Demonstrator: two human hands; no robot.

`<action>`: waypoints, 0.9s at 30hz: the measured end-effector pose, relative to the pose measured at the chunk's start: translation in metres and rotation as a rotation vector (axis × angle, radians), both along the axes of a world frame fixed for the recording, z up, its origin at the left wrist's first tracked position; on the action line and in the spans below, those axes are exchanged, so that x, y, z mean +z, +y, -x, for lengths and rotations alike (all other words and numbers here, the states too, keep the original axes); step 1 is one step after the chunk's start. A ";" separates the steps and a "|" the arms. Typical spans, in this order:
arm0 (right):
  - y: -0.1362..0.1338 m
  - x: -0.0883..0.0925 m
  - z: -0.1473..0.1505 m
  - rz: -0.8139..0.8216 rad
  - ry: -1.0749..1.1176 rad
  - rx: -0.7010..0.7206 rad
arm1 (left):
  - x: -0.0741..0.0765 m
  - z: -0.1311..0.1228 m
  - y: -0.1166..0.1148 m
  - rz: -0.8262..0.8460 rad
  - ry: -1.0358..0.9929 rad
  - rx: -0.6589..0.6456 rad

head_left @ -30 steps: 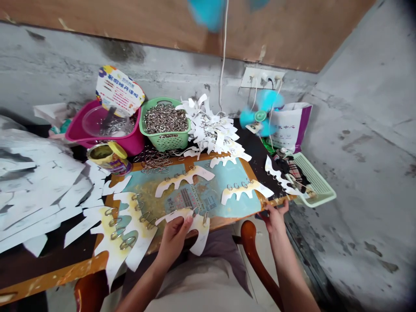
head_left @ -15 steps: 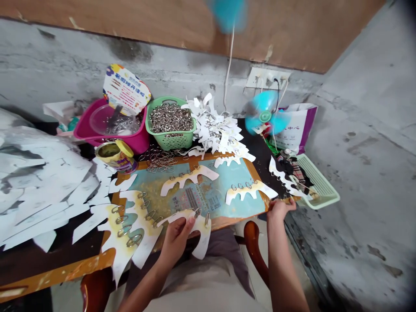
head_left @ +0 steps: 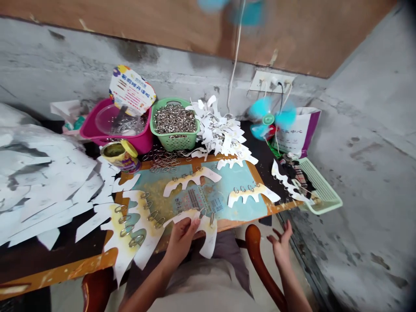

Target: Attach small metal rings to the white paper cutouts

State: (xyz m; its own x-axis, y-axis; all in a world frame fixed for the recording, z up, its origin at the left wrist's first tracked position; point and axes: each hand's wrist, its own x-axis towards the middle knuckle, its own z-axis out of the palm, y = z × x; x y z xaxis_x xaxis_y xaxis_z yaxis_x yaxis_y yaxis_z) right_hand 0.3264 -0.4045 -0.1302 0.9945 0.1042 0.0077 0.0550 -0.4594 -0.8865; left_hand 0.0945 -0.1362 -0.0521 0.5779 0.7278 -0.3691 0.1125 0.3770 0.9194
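Pinching ringed paper cutout point(head_left: 209, 236), left hand point(head_left: 180, 238), right hand point(head_left: 281, 250) spread, beside wooden chair point(head_left: 253, 245)

Free air surrounds the right hand point(head_left: 281, 251) at lower right, with the wooden chair arm point(head_left: 254, 255) just beside it. Ahead of the left hand point(head_left: 181, 243), ringed paper cutouts point(head_left: 191, 180) cover the tabletop, and the green basket point(head_left: 177, 142) and pink tub point(head_left: 89, 132) block the upper left by the wall.
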 end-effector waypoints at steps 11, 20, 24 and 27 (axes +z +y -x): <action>0.148 0.132 0.068 -0.299 0.145 0.927 | 0.012 -0.008 -0.008 0.122 -0.090 -0.067; 0.184 0.121 0.094 -0.359 0.324 0.939 | 0.011 -0.001 -0.004 0.179 -0.298 0.113; 0.178 0.127 0.096 -0.378 0.273 0.962 | 0.014 0.000 -0.001 0.213 -0.240 0.202; 0.179 0.126 0.097 -0.416 0.251 0.954 | 0.021 0.000 0.000 0.239 -0.251 0.218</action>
State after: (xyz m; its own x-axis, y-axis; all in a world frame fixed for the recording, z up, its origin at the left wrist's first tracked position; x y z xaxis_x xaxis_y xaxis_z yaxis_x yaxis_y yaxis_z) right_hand 0.2290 -0.2260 -0.0042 0.4813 0.8761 0.0284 0.0264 0.0179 -0.9995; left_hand 0.0950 -0.1364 -0.0314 0.5130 0.7543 -0.4098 -0.2107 0.5735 0.7917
